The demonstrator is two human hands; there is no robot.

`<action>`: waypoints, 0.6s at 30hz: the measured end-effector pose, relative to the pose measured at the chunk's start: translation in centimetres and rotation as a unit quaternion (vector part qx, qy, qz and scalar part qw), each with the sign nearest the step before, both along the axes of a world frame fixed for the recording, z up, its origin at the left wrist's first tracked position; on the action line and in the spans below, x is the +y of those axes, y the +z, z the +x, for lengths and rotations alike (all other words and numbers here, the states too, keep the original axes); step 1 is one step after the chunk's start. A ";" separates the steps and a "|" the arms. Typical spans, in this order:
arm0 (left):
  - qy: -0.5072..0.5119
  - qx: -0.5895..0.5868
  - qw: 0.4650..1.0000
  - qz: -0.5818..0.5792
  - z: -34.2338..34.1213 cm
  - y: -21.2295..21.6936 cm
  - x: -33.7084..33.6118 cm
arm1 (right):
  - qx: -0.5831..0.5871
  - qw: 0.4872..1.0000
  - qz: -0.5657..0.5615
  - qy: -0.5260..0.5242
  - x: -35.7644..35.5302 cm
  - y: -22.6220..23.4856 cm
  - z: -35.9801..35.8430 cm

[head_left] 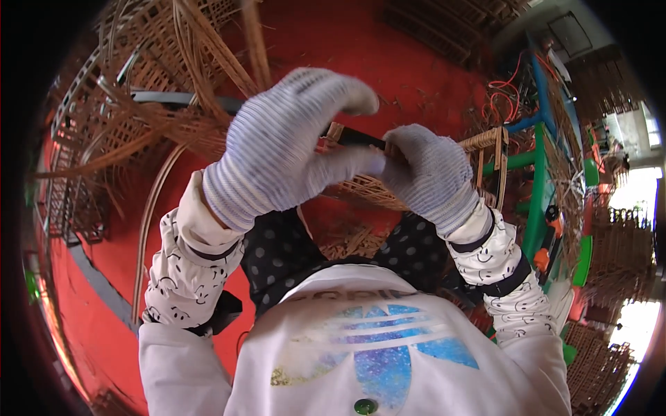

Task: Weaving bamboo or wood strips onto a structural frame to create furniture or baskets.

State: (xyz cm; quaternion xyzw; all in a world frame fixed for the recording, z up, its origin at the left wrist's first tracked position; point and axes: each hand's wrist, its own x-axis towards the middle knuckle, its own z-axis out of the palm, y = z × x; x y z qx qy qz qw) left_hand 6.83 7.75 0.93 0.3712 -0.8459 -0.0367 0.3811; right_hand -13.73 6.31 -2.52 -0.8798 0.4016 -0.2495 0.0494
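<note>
My left hand (284, 139), in a striped grey-white knit glove, is raised with its fingers curved and its thumb well apart. Between its fingers and thumb shows a dark flat bar (357, 138) with a tan wrapped band (335, 132) at one end. My right hand (431, 172), in the same kind of glove, has its fingers curled around the other end of the bar. Its grip is partly hidden by the left thumb. Below both hands is part of a tan woven piece (372, 191), mostly covered by the gloves.
Long brown strips (201, 55) and an openwork woven rack (83, 132) crowd the left. On the right stand a green frame (538, 187), an orange-and-black tool (548, 243) and an orange hose (510, 90). Strip scraps (354, 244) lie on the red floor (312, 41).
</note>
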 end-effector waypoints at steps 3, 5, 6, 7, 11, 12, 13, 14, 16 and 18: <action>-0.063 -0.090 0.991 0.075 -1.3 -1.6 -1.5 | 0.011 1.000 -0.003 -0.014 -0.1 -0.1 -0.6; -0.066 -0.052 0.989 0.124 -1.8 -1.8 -1.8 | 0.006 1.000 0.009 -0.026 0.3 0.2 -0.6; -0.070 -0.023 0.975 0.212 -1.8 -1.7 -2.0 | -0.024 0.998 0.052 -0.024 0.3 0.3 -0.6; -0.073 0.007 0.952 0.299 -1.9 -1.5 -2.2 | -0.054 0.994 0.095 -0.022 0.5 0.6 -0.7; -0.050 0.036 0.925 0.374 -1.9 -0.8 -1.3 | -0.071 0.985 0.151 -0.051 1.5 1.7 -1.6; -0.039 0.039 0.921 0.385 -2.0 -0.6 -1.0 | -0.086 0.981 0.168 -0.040 1.8 1.6 -1.7; -0.042 0.034 0.920 0.387 -2.0 -0.6 -0.9 | -0.101 0.977 0.186 -0.030 2.0 1.6 -1.8; -0.037 0.026 0.926 0.376 -2.0 -0.6 -0.8 | -0.110 0.977 0.180 -0.017 2.0 1.2 -1.9; -0.034 0.016 0.929 0.368 -1.9 -0.8 -0.8 | -0.114 0.977 0.179 0.001 1.9 1.3 -1.8; -0.036 0.035 0.921 0.386 -1.7 -1.1 -0.7 | -0.117 0.976 0.180 0.022 1.9 1.0 -1.5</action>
